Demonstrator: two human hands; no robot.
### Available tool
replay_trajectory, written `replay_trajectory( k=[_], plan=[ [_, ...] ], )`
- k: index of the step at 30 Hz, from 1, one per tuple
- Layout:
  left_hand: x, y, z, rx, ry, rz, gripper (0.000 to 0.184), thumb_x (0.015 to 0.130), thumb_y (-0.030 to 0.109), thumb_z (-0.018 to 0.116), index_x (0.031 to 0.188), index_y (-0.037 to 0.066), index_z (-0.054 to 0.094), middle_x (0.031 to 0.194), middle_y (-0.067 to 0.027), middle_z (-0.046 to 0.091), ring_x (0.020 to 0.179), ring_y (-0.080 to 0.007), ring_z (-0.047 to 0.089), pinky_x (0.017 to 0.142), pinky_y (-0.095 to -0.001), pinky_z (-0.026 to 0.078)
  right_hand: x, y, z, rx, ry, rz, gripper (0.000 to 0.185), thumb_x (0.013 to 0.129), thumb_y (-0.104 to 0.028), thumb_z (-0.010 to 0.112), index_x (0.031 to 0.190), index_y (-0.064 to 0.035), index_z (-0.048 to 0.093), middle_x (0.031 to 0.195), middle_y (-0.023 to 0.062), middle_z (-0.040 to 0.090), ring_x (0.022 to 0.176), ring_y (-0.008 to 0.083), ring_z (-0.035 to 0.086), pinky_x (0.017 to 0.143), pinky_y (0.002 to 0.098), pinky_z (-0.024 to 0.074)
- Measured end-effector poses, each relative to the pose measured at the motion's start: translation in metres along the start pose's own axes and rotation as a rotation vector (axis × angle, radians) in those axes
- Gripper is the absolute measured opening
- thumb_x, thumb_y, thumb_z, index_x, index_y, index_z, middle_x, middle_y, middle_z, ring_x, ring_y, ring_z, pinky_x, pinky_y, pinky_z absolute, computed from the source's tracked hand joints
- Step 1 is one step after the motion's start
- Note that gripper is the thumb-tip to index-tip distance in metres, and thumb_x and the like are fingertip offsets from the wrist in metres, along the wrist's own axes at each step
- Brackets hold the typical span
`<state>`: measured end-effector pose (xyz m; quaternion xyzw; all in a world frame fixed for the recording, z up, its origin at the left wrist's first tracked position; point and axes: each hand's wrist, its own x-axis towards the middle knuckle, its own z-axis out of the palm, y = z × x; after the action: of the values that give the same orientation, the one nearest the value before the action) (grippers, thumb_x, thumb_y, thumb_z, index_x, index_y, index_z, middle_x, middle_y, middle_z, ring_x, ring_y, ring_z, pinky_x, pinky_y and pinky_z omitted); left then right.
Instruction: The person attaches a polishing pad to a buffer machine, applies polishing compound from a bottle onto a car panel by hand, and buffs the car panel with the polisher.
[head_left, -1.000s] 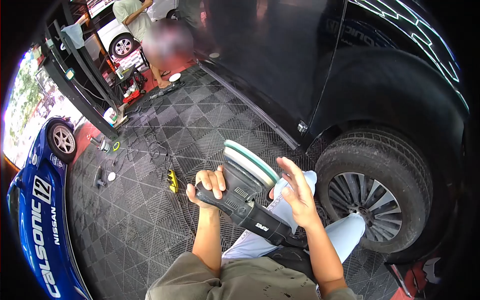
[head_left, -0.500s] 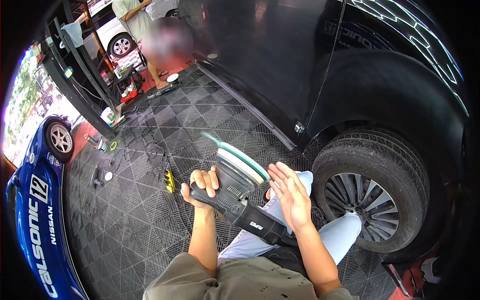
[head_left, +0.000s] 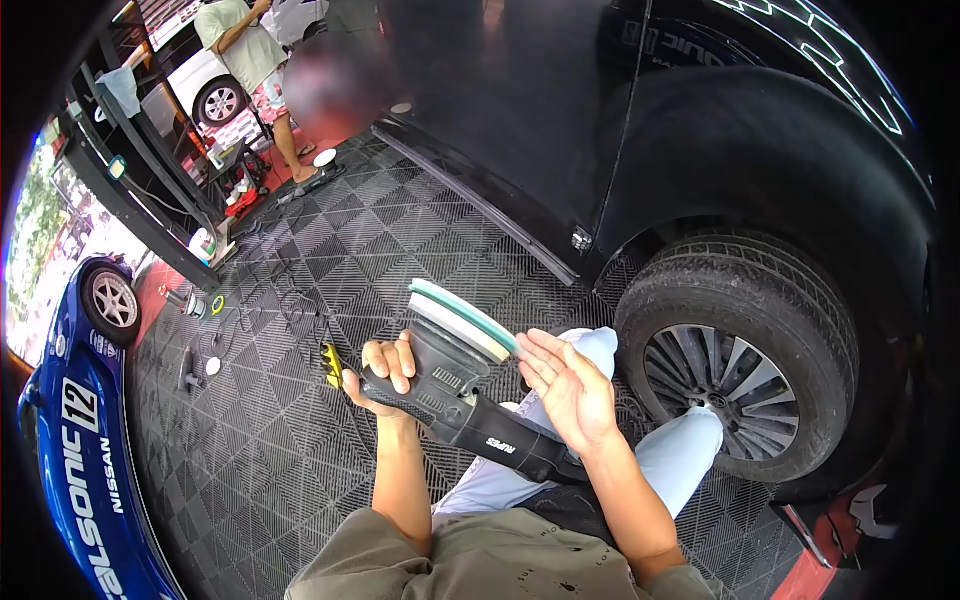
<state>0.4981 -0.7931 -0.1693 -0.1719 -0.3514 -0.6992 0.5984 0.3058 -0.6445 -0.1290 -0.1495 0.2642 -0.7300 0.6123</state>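
Note:
My left hand (head_left: 388,372) is wrapped round the body of a black polisher (head_left: 450,385), held tilted above my lap. The polisher's round pad (head_left: 465,318), teal over white, faces up and away from me. My right hand (head_left: 572,392) is open, palm turned toward me, with its fingertips at the pad's right edge; whether they touch it I cannot tell. The polisher's rear end passes behind my right wrist.
A black car (head_left: 520,130) with a dusty wheel (head_left: 740,370) stands at right. A blue race car (head_left: 80,440) is at left. On the tiled floor (head_left: 270,450) lie a yellow-black object (head_left: 332,367), cables and tools. Another person (head_left: 245,50) stands at the back.
The polisher and both hands have shifted slightly left in view. A teal streak off the pad's upper edge is gone. My right hand stays open by the pad.

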Motion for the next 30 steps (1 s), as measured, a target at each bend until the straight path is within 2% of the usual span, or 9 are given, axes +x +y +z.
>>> replay_trajectory(
  k=[4, 6, 8, 11, 21, 23, 26, 30],
  plan=[
    [-0.0009, -0.0001, -0.0009, 0.004, 0.008, -0.009, 0.044, 0.09, 0.054, 0.05, 0.078, 0.012, 0.058, 0.058, -0.0032, 0.058, 0.071, -0.0181, 0.057, 0.106, -0.0322, 0.031, 0.0008, 0.0049, 0.0003, 0.032, -0.001, 0.019, 0.047, 0.1, -0.027, 0.044, 0.133, 0.0069, 0.045, 0.137, 0.0215, 0.048, 0.131, 0.0279, 0.044, 0.112, 0.0392, 0.0308],
    [-0.0009, 0.0002, 0.0004, 0.003, 0.015, -0.01, 0.044, 0.09, 0.054, 0.05, 0.078, 0.012, 0.058, 0.058, -0.003, 0.058, 0.071, -0.018, 0.056, 0.106, -0.0323, 0.03, 0.0012, 0.0077, 0.0007, 0.035, 0.039, 0.025, 0.049, 0.099, -0.028, 0.046, 0.131, 0.0093, 0.045, 0.133, 0.0215, 0.051, 0.125, 0.0285, 0.049, 0.11, 0.0391, 0.0355],
    [-0.0009, 0.0009, 0.0019, -0.001, 0.02, -0.015, 0.042, 0.092, 0.05, 0.051, 0.076, 0.012, 0.057, 0.057, -0.0024, 0.058, 0.071, -0.0163, 0.054, 0.112, -0.0331, 0.026, 0.0014, 0.0083, 0.0006, 0.045, 0.026, 0.038, 0.049, 0.099, -0.027, 0.046, 0.131, 0.0093, 0.045, 0.133, 0.0217, 0.051, 0.125, 0.0289, 0.049, 0.11, 0.0393, 0.0354],
    [-0.002, 0.0008, -0.0013, 0.002, 0.028, -0.012, 0.045, 0.09, 0.055, 0.05, 0.078, 0.012, 0.058, 0.058, -0.0031, 0.058, 0.071, -0.0181, 0.056, 0.107, -0.0321, 0.031, 0.0018, 0.0089, 0.001, 0.062, 0.015, 0.053, 0.048, 0.099, -0.026, 0.046, 0.132, 0.0092, 0.045, 0.132, 0.0223, 0.051, 0.125, 0.0298, 0.049, 0.111, 0.0396, 0.0353],
    [-0.003, -0.0005, -0.0041, -0.025, 0.014, -0.009, 0.045, 0.091, 0.055, 0.051, 0.079, 0.012, 0.058, 0.06, -0.0041, 0.06, 0.071, -0.0182, 0.056, 0.108, -0.0331, 0.03, 0.0021, 0.0086, 0.002, 0.1, -0.002, 0.068, 0.046, 0.099, -0.024, 0.046, 0.131, 0.0098, 0.045, 0.129, 0.0228, 0.052, 0.124, 0.0307, 0.051, 0.109, 0.0393, 0.0379],
    [-0.0032, -0.0001, -0.0036, 0.002, 0.031, -0.006, 0.043, 0.092, 0.051, 0.05, 0.077, 0.013, 0.057, 0.056, -0.0021, 0.059, 0.07, -0.0162, 0.055, 0.112, -0.0333, 0.029, 0.0016, 0.0076, 0.0021, 0.104, -0.001, 0.069, 0.046, 0.099, -0.023, 0.046, 0.131, 0.0099, 0.045, 0.129, 0.0232, 0.052, 0.124, 0.0308, 0.051, 0.109, 0.0392, 0.0382],
    [-0.0037, 0.0003, -0.0058, -0.018, 0.007, -0.017, 0.046, 0.091, 0.055, 0.05, 0.08, 0.011, 0.058, 0.061, -0.0045, 0.06, 0.073, -0.0182, 0.056, 0.108, -0.0331, 0.029, 0.0013, 0.0076, 0.002, 0.111, 0.001, 0.071, 0.045, 0.099, -0.021, 0.046, 0.131, 0.0101, 0.044, 0.13, 0.0241, 0.052, 0.124, 0.031, 0.051, 0.109, 0.039, 0.0386],
    [-0.0033, 0.0003, -0.0051, -0.012, 0.005, -0.017, 0.046, 0.091, 0.056, 0.05, 0.081, 0.011, 0.058, 0.061, -0.0045, 0.06, 0.073, -0.0184, 0.056, 0.109, -0.0334, 0.028, 0.0013, 0.0074, 0.0025, 0.097, -0.002, 0.067, 0.044, 0.098, -0.019, 0.048, 0.131, 0.0104, 0.044, 0.13, 0.0253, 0.052, 0.123, 0.0314, 0.052, 0.109, 0.0388, 0.039]
  ],
)
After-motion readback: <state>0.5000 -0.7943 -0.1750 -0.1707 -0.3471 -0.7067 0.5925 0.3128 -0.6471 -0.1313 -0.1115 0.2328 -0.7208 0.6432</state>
